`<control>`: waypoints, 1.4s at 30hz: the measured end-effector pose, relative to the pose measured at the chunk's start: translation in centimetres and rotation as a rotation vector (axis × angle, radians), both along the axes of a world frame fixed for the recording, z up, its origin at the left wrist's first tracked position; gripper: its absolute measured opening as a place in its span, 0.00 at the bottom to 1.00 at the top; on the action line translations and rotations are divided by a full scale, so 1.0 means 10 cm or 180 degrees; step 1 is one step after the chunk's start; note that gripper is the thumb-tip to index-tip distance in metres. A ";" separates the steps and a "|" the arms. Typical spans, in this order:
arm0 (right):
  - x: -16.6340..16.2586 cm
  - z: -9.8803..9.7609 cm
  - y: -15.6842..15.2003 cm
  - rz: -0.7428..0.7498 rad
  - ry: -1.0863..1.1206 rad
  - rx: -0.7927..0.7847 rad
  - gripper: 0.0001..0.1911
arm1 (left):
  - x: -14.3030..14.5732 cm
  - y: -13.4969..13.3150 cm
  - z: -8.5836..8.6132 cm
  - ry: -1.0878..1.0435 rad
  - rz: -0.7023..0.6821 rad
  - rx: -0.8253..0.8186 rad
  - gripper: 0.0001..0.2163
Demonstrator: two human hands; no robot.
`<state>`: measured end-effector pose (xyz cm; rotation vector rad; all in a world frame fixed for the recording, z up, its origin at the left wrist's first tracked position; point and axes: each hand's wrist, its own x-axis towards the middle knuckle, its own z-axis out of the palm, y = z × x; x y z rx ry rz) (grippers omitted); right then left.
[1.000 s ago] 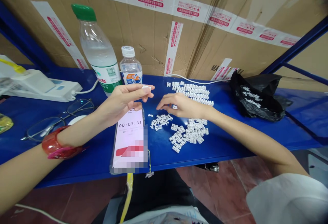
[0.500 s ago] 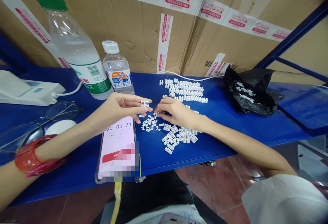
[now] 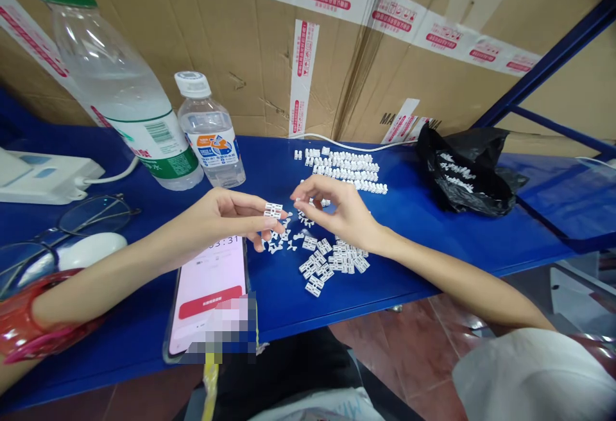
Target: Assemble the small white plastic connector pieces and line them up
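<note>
Two bare hands meet over the middle of a blue shelf (image 3: 433,228), fingertips almost facing each other. The left hand (image 3: 226,215) reaches in from the left with a red bracelet (image 3: 26,328) on its wrist. Its thumb and forefinger pinch a small white block (image 3: 273,210), held level just above the shelf, and the other fingers curl loosely beneath. The right hand (image 3: 344,212) comes in from the right, raised a little off the surface, with its forefinger and thumb drawn close together and the remaining fingers bent. A tiny white piece (image 3: 299,201) shows at those fingertips, but I cannot tell whether it is gripped.

Below and between the hands lies a loose scatter of small white clips (image 3: 283,239). Just right of it, under the right wrist, sits a heap of white blocks (image 3: 332,260). Farther back, near the cardboard boxes (image 3: 269,61), more blocks stand in neat rows (image 3: 349,167).

A phone (image 3: 206,289) lies face up under the left hand, showing a timer. Behind it stand a large bottle (image 3: 120,94) with a green cap and a small bottle (image 3: 210,132). Glasses (image 3: 77,219) and a white power strip (image 3: 43,177) lie at the left, and a black bag (image 3: 462,174) rests at the right.
</note>
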<state>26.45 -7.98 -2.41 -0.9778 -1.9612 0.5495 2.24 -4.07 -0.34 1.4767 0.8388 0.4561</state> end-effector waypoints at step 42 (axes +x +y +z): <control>-0.25 -0.05 -0.22 -0.0010 0.0037 0.1308 0.09 | 0.04 -0.11 0.07 -0.0126 -0.0146 -0.0274 0.06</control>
